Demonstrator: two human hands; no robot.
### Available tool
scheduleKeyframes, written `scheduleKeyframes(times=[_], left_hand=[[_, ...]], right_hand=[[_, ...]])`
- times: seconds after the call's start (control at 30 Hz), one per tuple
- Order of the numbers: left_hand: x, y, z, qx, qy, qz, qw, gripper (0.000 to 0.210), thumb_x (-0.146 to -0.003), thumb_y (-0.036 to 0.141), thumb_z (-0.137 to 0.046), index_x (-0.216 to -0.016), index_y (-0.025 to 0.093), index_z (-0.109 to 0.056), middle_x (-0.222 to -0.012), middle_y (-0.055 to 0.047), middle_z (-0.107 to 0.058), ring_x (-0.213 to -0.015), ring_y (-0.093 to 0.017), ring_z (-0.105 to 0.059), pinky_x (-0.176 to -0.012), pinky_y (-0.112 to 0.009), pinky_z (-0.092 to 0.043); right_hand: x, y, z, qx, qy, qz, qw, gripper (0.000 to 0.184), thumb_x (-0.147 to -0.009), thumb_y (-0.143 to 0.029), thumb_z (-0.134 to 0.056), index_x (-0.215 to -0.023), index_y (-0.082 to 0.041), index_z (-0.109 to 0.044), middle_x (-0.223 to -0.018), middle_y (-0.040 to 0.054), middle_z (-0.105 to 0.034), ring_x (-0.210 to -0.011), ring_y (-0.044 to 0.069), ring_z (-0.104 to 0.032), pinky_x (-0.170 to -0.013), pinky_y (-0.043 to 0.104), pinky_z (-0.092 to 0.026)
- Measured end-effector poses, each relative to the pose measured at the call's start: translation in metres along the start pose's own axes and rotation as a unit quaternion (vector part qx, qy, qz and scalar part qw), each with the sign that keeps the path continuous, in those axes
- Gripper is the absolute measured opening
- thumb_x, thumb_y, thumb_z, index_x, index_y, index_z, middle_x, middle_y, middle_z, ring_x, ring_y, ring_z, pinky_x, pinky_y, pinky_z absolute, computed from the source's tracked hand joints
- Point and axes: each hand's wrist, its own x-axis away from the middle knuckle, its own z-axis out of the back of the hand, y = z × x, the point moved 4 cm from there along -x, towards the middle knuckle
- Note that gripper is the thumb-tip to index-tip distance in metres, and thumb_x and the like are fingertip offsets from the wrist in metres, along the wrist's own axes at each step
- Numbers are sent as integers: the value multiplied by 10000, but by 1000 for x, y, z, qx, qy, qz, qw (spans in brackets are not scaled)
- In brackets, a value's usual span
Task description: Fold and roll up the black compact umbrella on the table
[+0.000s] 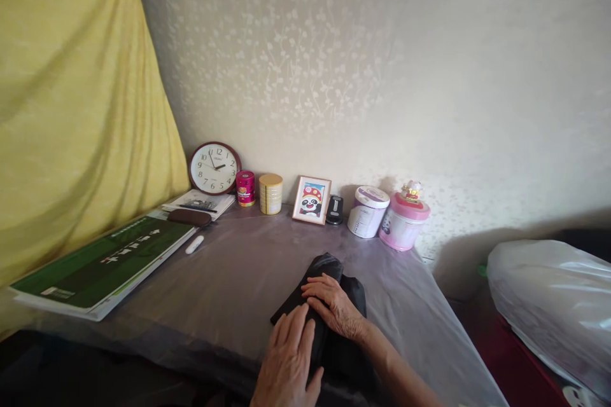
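A black folded cloth or garment (325,263) lies near the front of the table, partly covered by both hands; its exact kind cannot be made out. My left hand (288,353) rests on its near left part, palm down, with the fingers stretched forward and the thumb apart. Farther up, my right hand (337,306) reaches in from the right and lies across the upper fold, its fingers extended and pointing left. Neither hand appears to grip the fabric. Under the hands, part of the cloth is hidden.
The table (229,292) has a transparent cover. Along the wall stand a clock (215,168), a pink can (245,189), a yellow-lidded can (270,194), a framed panda picture (312,201) and two tubs (368,212). Left lies a green book (95,267); right, a plastic-covered item (554,305).
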Motion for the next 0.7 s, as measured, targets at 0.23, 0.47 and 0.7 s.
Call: scheduleKeyframes(times=[0.23,0.47,0.7], left_hand=[[-8,4,-23,2,-133,41,990,855,-590,13,-386,-1396,166,-146,-1481,-37,-61,-1365,-262,-99,-1106,-435,-227],[-8,-6,-44,4,-64,18,998,827,-633,-62,-287,-1390,204,-85,-1477,-21,-52,-1359,-239,-154,-1067,-390,-312],[-5,-4,-40,6,-67,16,998,851,-599,-58,-308,-1392,169,-99,-1482,-35,-42,-1362,-227,-139,-1080,-368,-290]], right_hand=[[-10,19,0,51,0,3,999,301,-935,-287,-352,-1067,-238,-619,-1099,34,-658,-1171,176,-483,-1065,435,-229],[-34,68,6,96,48,-31,994,351,-945,-284,-307,-996,-226,-649,-1054,28,-679,-1104,176,-539,-1029,395,-311],[-27,86,33,142,134,-125,973,366,-939,-308,-301,-973,-183,-643,-985,95,-684,-966,212,-610,-899,378,-435]])
